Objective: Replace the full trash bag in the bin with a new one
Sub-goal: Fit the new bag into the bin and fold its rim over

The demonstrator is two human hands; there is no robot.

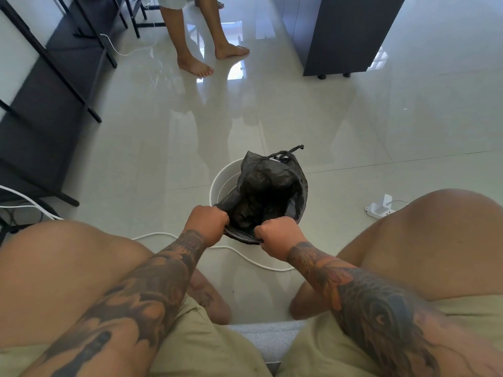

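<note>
Fists of the left hand (207,223) and right hand (280,234) pinch the near edge of the black bag (268,191) in the white bin (223,183). Cable (245,257) runs beneath them; charger (379,208) right, bare feet (201,68) beyond. No readable writing.

Both hands (243,225) fisted on black bag (272,186) over white bin (221,183)
</note>
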